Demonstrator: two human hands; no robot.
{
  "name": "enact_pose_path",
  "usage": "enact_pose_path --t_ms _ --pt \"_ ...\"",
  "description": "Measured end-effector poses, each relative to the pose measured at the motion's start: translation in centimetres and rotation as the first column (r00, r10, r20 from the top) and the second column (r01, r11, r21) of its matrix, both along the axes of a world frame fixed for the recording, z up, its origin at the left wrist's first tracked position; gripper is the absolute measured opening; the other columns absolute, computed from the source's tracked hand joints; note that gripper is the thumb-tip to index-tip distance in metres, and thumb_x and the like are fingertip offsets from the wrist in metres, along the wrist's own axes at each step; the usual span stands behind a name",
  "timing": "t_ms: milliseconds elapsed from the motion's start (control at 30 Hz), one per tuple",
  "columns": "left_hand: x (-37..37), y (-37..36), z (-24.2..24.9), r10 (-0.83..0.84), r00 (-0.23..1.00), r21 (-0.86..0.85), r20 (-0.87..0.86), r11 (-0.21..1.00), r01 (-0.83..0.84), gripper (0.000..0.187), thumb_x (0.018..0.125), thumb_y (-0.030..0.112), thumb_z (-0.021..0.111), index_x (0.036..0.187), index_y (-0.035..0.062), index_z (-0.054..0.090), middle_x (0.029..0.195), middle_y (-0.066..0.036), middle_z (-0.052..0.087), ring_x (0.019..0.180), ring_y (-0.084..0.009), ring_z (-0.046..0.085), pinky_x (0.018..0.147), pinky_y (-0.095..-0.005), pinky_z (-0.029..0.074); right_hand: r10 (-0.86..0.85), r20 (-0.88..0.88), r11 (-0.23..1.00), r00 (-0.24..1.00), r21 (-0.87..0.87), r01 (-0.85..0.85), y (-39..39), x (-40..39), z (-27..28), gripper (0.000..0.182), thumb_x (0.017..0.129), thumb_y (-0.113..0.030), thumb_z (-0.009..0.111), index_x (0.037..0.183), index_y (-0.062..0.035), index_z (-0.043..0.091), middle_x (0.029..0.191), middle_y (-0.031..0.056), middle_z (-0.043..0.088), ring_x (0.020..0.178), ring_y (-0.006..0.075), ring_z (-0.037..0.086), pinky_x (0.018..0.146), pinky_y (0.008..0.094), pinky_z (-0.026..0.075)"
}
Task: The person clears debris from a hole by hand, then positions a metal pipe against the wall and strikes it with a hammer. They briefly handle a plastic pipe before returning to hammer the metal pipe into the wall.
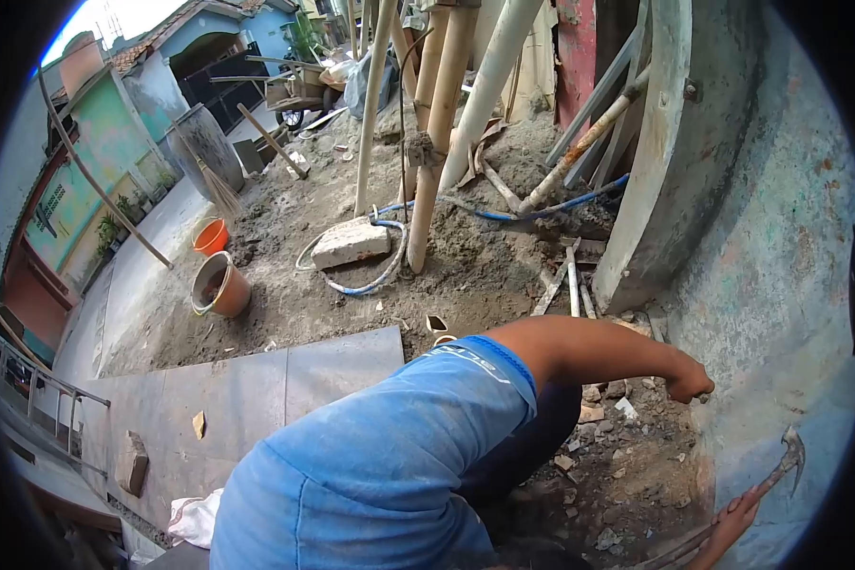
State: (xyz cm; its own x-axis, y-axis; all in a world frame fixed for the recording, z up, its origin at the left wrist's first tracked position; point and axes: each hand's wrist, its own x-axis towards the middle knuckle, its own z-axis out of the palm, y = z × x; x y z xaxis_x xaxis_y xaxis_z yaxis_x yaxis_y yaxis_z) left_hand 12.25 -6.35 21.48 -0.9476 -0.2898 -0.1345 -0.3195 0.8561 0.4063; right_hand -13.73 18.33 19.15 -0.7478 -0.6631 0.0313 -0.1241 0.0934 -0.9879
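Note:
My left hand (pixel 691 382) is closed, close to the worn, blue-green painted wall (pixel 779 313). A small tip shows at its fingers, too small to make out. The bare left arm stretches across from a blue sleeve (pixel 380 437). At the lower right my right hand (pixel 734 519) is wrapped round the handle of a claw hammer (pixel 790 458). The hammer's metal head is raised beside the wall, below and to the right of my left hand. Broken rubble (pixel 617 456) lies on the ground at the wall's foot.
Bamboo poles (pixel 444 123) stand in the sandy soil ahead. A blue-and-white hose (pixel 359 290) loops round a pale block (pixel 351 242). Two buckets (pixel 223 287) stand left, beyond grey slabs (pixel 228 389). A curved concrete edge (pixel 651 180) rises at the right.

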Motion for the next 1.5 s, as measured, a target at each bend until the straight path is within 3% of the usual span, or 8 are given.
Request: enact_pose_path --t_ms 133,200,600,800,900,1000,1033,1500 --pt "2.0 1.4 2.8 0.025 1.000 -0.040 -0.004 0.999 -0.025 0.033 0.079 0.011 0.054 0.110 0.0017 0.056 0.102 -0.022 0.063 0.099 -0.0390 0.060 0.082 -0.0477 0.046 -0.007 0.015 0.996 1.000 -0.085 0.009 -3.8 1.1 5.3 0.035 0.094 -0.044 0.055 0.111 -0.0137 0.054 0.062 -0.0054 0.035 0.041 0.0054 0.033 0.034 0.0234 0.027" --pt "2.9 1.7 3.8 0.032 0.999 -0.066 0.006 0.997 -0.032 0.031 0.078 0.009 0.053 0.109 0.0015 0.056 0.100 -0.021 0.064 0.098 -0.0384 0.060 0.081 -0.0475 0.046 0.023 0.008 0.985 1.000 -0.173 -0.021 -4.9 2.0 7.2 0.029 0.095 -0.044 0.055 0.093 -0.0155 0.051 0.061 -0.0063 0.033 0.040 0.0034 0.030 0.034 0.0220 0.026" --pt "8.4 4.9 8.6 -0.084 0.994 -0.240 0.065 0.966 0.097 0.036 0.081 0.003 0.052 0.116 0.0063 0.059 0.108 -0.015 0.066 0.104 -0.0321 0.061 0.085 -0.0425 0.048 0.038 0.093 0.971 0.995 -0.237 -0.015 -5.2 5.6 6.4 0.031 0.092 -0.043 0.060 0.105 -0.0158 0.053 0.061 -0.0068 0.033 0.041 0.0028 0.029 0.034 0.0209 0.024" --pt "10.8 6.1 11.7 -0.051 0.998 -0.208 0.034 0.976 0.057 0.019 0.090 0.012 0.052 0.107 0.0035 0.056 0.089 -0.019 0.065 0.087 -0.0356 0.064 0.076 -0.0445 0.047 0.119 0.039 0.970 0.992 -0.218 -0.107 -1.6 8.1 9.4 0.032 0.093 -0.040 0.060 0.081 -0.0159 0.042 0.061 -0.0075 0.035 0.046 0.0024 0.032 0.041 0.0210 0.029" --pt "11.7 7.1 13.5 0.064 0.997 -0.233 0.039 0.971 -0.053 0.018 0.090 0.015 0.056 0.103 0.0030 0.054 0.091 -0.018 0.064 0.089 -0.0358 0.063 0.077 -0.0455 0.047 0.110 0.079 0.967 0.991 -0.238 -0.088 -1.6 8.2 9.6 0.029 0.092 -0.038 0.063 0.090 -0.0119 0.049 0.062 -0.0064 0.039 0.048 0.0026 0.035 0.042 0.0204 0.032" --pt "13.3 5.6 13.6 -0.150 0.987 -0.366 -0.057 0.923 0.120 0.021 0.092 0.016 0.057 0.105 0.0020 0.050 0.079 -0.013 0.060 0.074 -0.0282 0.062 0.071 -0.0398 0.048 0.155 0.073 0.946 0.985 -0.298 -0.126 -1.7 8.1 9.1 0.029 0.091 -0.037 0.064 0.090 -0.0114 0.050 0.064 -0.0054 0.042 0.048 0.0024 0.038 0.043 0.0201 0.034" --pt "13.5 6.1 14.1 0.087 0.995 -0.235 0.051 0.969 -0.072 0.022 0.092 0.016 0.058 0.108 0.0024 0.050 0.083 -0.013 0.061 0.077 -0.0281 0.062 0.071 -0.0394 0.047 0.170 0.075 0.942 0.983 -0.307 -0.139 -1.9 8.0 8.7 0.028 0.092 -0.035 0.063 0.088 -0.0108 0.049 0.064 -0.0046 0.042 0.048 0.0030 0.038 0.044 0.0205 0.034" --pt "14.2 6.7 15.9 -0.044 0.999 -0.355 0.018 0.933 0.048 0.016 0.092 0.013 0.058 0.103 0.0049 0.051 0.082 -0.008 0.058 0.076 -0.0205 0.056 0.072 -0.0351 0.046 0.183 0.021 0.939 0.983 -0.301 -0.169 -1.5 9.1 10.4 0.025 0.092 -0.032 0.062 0.090 -0.0100 0.049 0.058 -0.0037 0.042 0.039 0.0067 0.037 0.034 0.0244 0.034"
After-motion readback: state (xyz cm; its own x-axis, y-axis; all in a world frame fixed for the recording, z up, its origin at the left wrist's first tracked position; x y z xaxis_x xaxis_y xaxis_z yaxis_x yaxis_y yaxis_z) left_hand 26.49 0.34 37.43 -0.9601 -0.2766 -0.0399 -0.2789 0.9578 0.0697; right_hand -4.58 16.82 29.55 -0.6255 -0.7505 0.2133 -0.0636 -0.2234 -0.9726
